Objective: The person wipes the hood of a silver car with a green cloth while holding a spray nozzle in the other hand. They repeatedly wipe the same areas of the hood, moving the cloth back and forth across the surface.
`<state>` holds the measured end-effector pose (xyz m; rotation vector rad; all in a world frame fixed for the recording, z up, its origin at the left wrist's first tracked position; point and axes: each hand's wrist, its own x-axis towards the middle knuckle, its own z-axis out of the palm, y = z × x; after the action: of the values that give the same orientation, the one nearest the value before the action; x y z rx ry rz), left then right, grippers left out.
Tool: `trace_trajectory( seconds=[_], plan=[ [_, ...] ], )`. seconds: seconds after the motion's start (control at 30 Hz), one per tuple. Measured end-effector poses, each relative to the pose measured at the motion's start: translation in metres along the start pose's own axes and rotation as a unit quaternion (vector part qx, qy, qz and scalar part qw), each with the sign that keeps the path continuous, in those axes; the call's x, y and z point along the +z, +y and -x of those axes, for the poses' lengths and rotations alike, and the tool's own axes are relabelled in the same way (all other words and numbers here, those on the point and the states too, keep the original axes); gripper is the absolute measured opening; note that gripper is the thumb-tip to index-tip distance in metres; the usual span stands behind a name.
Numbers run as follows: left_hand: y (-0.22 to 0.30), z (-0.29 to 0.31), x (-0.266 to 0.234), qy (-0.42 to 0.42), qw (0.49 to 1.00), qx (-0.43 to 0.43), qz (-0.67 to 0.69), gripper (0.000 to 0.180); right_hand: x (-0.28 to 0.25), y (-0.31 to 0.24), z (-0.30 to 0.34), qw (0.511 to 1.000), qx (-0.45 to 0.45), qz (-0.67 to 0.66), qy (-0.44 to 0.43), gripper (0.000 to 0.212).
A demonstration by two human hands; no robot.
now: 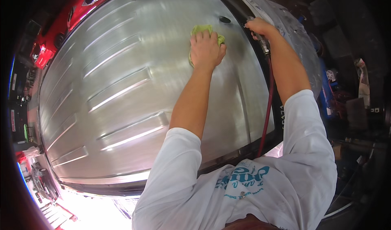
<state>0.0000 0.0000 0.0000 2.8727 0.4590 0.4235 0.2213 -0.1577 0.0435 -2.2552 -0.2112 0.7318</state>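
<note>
Before me spreads a large bare-metal vehicle roof (171, 95) with raised ribs across its left part. My left hand (205, 51) presses a yellow-green cloth (202, 28) against the smooth metal; its fingers bend over the cloth, which bunches out past them. Off to the right, my right hand (260, 27) is wrapped round an air blow gun (264, 47) at the roof's dark edge. A red hose (269, 95) runs from the gun back toward my body. Close to both hands lies a small dark oval (224, 20) in the metal. The gun's trigger is hidden by my fingers.
Clear plastic sheeting (295, 34) covers the area beyond the dark edge strip (278, 108). A red car (49, 38) stands at the far left. Dark shop equipment lines the right side, with a white hose (340, 209) at the lower right.
</note>
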Motion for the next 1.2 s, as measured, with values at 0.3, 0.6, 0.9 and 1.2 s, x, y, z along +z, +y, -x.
trace_trajectory(
  seconds=[0.3,0.6,0.9,1.2],
  plan=[
    [0.001,0.001,-0.002,0.03,0.999,0.01,0.007,0.052,0.005,-0.003,0.003,0.994,0.061,0.077,-0.045,0.026],
    [0.0,-0.004,-0.002,0.01,1.0,-0.004,0.003,0.053,0.002,-0.015,0.019,0.976,0.118,0.173,-0.051,0.025],
    [0.0,-0.003,-0.003,0.006,1.0,-0.005,0.004,0.054,0.01,-0.019,0.035,0.978,0.118,0.165,-0.048,0.026],
    [-0.002,-0.004,0.001,0.009,1.0,-0.002,0.012,0.052,0.015,0.011,0.035,0.963,0.139,0.22,-0.075,0.025]
  ],
)
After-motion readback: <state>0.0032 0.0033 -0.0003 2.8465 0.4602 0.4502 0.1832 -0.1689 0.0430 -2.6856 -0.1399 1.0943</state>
